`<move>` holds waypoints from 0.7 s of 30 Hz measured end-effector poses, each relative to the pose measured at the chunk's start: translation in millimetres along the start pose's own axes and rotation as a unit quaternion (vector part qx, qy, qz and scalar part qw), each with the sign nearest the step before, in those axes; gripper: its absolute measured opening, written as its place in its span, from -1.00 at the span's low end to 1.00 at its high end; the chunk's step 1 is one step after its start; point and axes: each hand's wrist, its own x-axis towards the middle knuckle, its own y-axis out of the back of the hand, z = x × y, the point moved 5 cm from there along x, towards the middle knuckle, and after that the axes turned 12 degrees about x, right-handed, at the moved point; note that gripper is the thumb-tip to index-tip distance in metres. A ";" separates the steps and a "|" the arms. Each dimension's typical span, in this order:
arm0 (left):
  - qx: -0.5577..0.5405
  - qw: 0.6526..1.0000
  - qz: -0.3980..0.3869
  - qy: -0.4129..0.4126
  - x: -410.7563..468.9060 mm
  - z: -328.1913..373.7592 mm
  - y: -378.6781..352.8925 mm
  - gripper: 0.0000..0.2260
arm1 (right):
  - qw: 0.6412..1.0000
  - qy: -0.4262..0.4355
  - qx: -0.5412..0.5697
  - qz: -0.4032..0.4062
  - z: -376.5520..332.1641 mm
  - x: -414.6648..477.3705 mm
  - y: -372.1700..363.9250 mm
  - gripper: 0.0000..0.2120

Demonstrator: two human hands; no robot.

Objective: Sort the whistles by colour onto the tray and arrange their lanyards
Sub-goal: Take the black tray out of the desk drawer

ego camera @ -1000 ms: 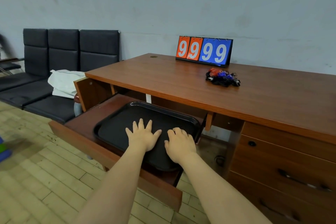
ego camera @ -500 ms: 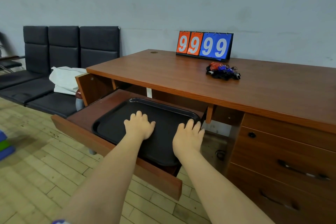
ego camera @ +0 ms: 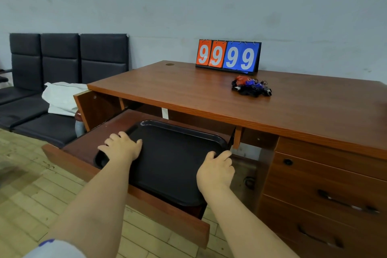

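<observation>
Desk (ego camera: 188, 94) carries whistle pile (ego camera: 251, 88), scoreboard (ego camera: 228, 56); pulled-out drawer (ego camera: 88, 148) holds tray (ego camera: 178, 159).

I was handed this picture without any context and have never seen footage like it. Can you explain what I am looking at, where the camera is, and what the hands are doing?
There is no machine here: a person wears a wide-angle camera on the head, so you look down along their own bare arms. The left hand and right hand each grip an opposite edge of a black tray, which lies in a pulled-out drawer under a wooden desk. On the desk top sits a tangled pile of whistles, red and blue ones among black cords, in front of a flip scoreboard showing 99 99. Dark chairs stand at the left.
</observation>
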 end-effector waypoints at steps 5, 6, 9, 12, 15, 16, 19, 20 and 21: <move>-0.047 0.999 -0.007 0.019 2.7 -5.6 10.2 -0.40 | 0.999 -0.020 0.029 -0.017 2.4 4.8 5.9 -0.27; -0.058 0.998 -0.007 0.029 3.1 -6.6 13.4 -0.40 | 0.999 -0.024 0.033 -0.022 3.4 6.2 9.0 -0.26; -0.054 0.997 0.026 0.048 2.1 -8.5 28.1 -0.42 | 0.999 -0.032 0.028 -0.025 8.8 8.8 18.6 -0.31; -0.039 0.996 0.063 0.056 -3.8 -9.5 45.9 -0.49 | 0.999 -0.042 0.016 -0.025 15.3 7.5 25.9 -0.28; -0.052 0.994 0.070 0.071 -9.9 -12.4 59.9 -0.52 | 0.998 -0.037 0.033 -0.026 21.7 4.5 34.9 -0.25; -0.045 0.994 0.069 0.074 -12.6 -13.6 63.7 -0.52 | 0.998 -0.036 0.034 -0.024 24.7 3.1 39.4 -0.27; -0.032 0.994 0.066 0.082 -26.1 -15.7 72.9 -0.55 | 0.998 -0.044 0.045 -0.020 37.9 -2.9 49.9 -0.36; -0.027 0.994 0.071 0.079 -31.5 -14.5 76.2 -0.56 | 0.998 -0.044 0.049 -0.016 42.3 -5.8 53.7 -0.38; -0.026 0.994 0.076 0.074 -37.7 -12.5 79.9 -0.57 | 0.998 -0.040 0.050 -0.010 46.6 -8.6 57.9 -0.39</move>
